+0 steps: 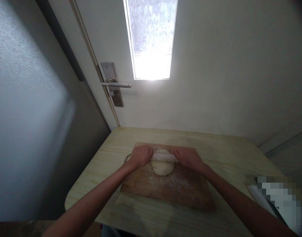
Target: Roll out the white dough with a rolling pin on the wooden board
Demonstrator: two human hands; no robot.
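A pale round lump of dough [162, 167] lies on a floured wooden board [170, 187]. Across its top rests a light rolling pin [164, 157]. My left hand [140, 155] is closed over the pin's left end. My right hand [187, 156] is closed over its right end. Both arms reach forward from the near edge of the table. The pin's ends are hidden under my fingers.
The board sits on a light wooden table [222, 151] pushed against a white door with a metal lever handle [116, 85] and a bright narrow window [152, 39]. A white object [264, 197] lies at the table's right edge, partly blurred out.
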